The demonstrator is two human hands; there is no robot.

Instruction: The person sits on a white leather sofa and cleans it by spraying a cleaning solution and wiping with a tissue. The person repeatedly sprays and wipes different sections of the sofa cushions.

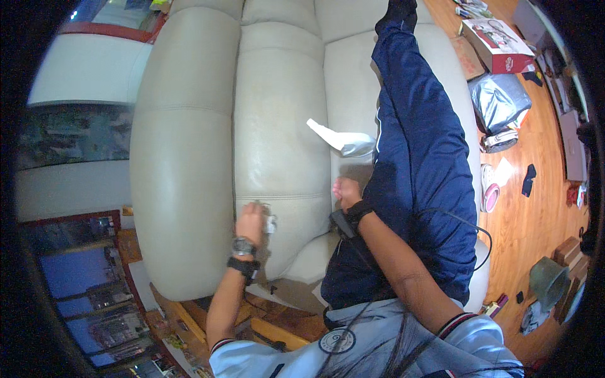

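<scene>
My left hand (250, 223) is over the sofa's backrest cushion with its fingers curled. A small whitish, partly shiny thing (271, 223) shows at its finger side; what it is I cannot make out. Closed like a fist, my right hand (346, 191) is beside my thigh, and anything inside it is hidden. Just beyond it a white, crumpled, tissue-like piece (343, 140) lies across the sofa seam against my trouser leg, one end narrow and the other wide. Neither hand touches it.
My legs in dark blue trousers (416, 157) stretch along the pale leather sofa (277, 82). A black cable (482, 230) loops over its right edge. On the wooden floor are a red-and-white box (504, 45), a silver bag (501, 101), shoes (490, 189) and a dark sock (529, 181).
</scene>
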